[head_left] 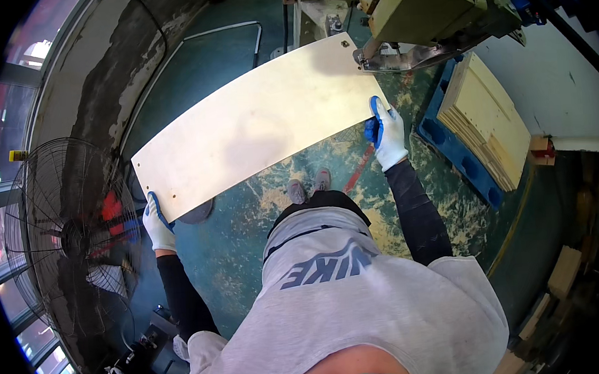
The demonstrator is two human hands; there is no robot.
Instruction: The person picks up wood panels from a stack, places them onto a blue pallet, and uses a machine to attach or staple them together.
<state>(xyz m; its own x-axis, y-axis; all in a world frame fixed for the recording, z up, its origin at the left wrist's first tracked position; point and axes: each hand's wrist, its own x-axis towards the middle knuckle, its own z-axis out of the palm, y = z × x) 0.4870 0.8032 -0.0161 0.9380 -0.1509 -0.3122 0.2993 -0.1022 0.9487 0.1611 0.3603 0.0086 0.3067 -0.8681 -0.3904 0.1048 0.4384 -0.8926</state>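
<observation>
A long, pale wooden board (254, 127) with small holes near its corners spans the space in front of me, held in both hands. My left hand (157, 223), in a white glove with blue palm, grips its near left corner. At the near right corner, my right hand (388, 133) wears the same kind of glove and closes on the edge, thumb on top. The board's far right corner lies at the metal arm (408, 58) of a green machine (426, 8); whether they touch I cannot tell.
To the right, a blue pallet (458, 165) carries a stack of wooden panels (486, 122). A large wire-caged fan (73, 234) stands left, by the windows (17, 116). Sawdust marks the green floor (236, 275). Wood pieces (564, 271) lie at the lower right.
</observation>
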